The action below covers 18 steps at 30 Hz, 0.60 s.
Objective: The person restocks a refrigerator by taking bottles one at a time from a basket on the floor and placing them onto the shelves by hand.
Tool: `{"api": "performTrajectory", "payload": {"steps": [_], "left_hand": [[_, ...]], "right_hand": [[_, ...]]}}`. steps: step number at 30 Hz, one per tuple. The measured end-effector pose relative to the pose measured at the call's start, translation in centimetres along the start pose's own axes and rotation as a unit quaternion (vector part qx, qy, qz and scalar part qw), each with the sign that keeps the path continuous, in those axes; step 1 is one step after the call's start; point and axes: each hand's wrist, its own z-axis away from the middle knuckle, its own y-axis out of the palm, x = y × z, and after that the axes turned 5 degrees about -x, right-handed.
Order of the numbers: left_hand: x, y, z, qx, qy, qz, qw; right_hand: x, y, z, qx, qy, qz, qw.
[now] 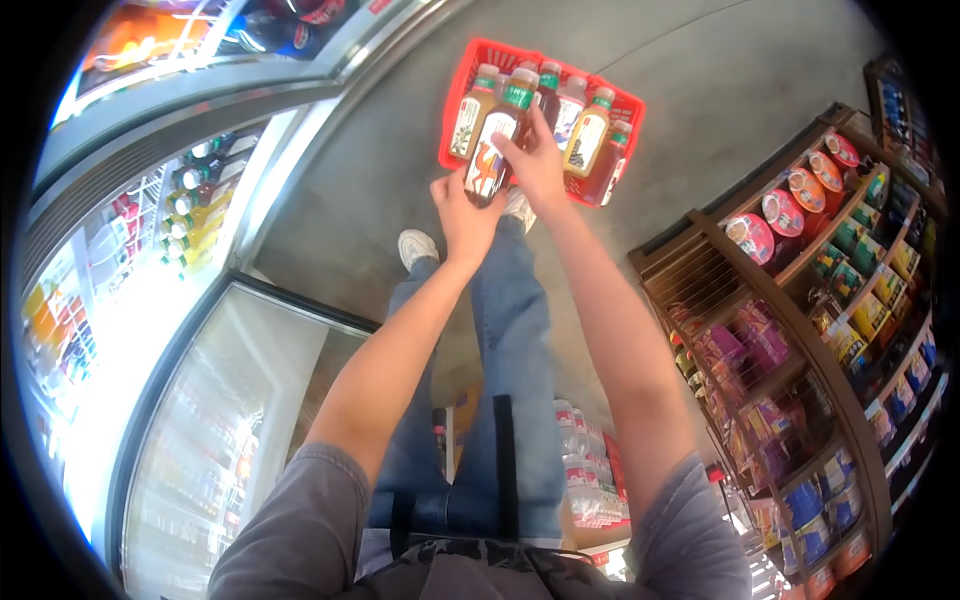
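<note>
A bottle of dark drink [489, 160] with a green-banded cap and a white label is held in front of me, tilted. My left hand [468, 220] grips its lower end, and my right hand [537, 165] has its fingers on the right side. Behind it is a red shopping basket [456, 95] on the floor. Several bottles stand in the basket, among them a yellowish bottle [587, 138] and a pale bottle [467, 118]. The held bottle hides part of the basket's inside.
On the left is a lit drinks cooler [190, 215] with its glass door [220, 410] open. A brown shelf rack [800, 340] of packaged snacks and cup noodles [750, 238] stands on the right. Packs of bottles [590, 470] lie behind my legs.
</note>
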Motion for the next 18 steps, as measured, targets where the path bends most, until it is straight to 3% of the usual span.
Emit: {"api": "performTrajectory", "payload": {"steps": [2,4,12,13,16,17,18], "left_hand": [[-3.1,-2.3,1.5,-0.014,0.01,0.06,0.998],[-7.3,-5.6,3.7,-0.005,0.023,-0.021,0.999],[-19.5,-20.1,10.9,-0.001,0.137,0.006,0.99],[-21.2,-21.9,11.8,0.046,0.053,0.091,0.993],[-25.4,-27.6,14.0,0.099,0.009,0.147,0.984],[-26.4,-29.2,15.2,0.097,0.048,0.095,0.99],[-27.2,-30.8,15.4,0.075,0.144,0.026,0.986]], "right_hand": [[3.0,0.3,2.3,0.004,-0.026,-0.039,0.999],[7.5,0.4,5.7,0.021,0.001,-0.046,0.999],[23.3,2.9,20.8,0.067,-0.031,-0.108,0.991],[24.9,3.2,22.7,0.096,-0.043,-0.115,0.988],[29.8,4.2,27.7,0.143,-0.077,-0.101,0.982],[31.1,4.3,29.5,0.154,-0.084,-0.079,0.981],[34.2,5.1,31.7,0.19,-0.07,-0.072,0.977]]}}
